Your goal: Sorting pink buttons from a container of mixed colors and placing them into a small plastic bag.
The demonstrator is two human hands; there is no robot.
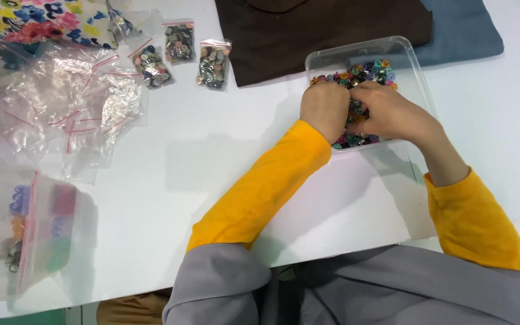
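A clear plastic box (pixel 413 63) on the white table holds many small multicoloured buttons (pixel 368 72). Both hands reach into it from the near side. My left hand (pixel 325 108) is curled knuckles-up over the buttons at the box's left. My right hand (pixel 392 111) lies beside it with its fingers bent down among the buttons; the fingertips of both hands meet and are hidden. Whether either hand pinches a button cannot be seen. Both arms wear yellow sleeves.
Three small zip bags of buttons (pixel 179 57) lie at the back. A heap of empty clear zip bags (pixel 61 108) sits at the left, a larger bag of coloured pieces (pixel 28 232) near the front left. Brown cloth (pixel 320 30), blue cloth (pixel 461 30) and floral fabric (pixel 37 18) line the far edge.
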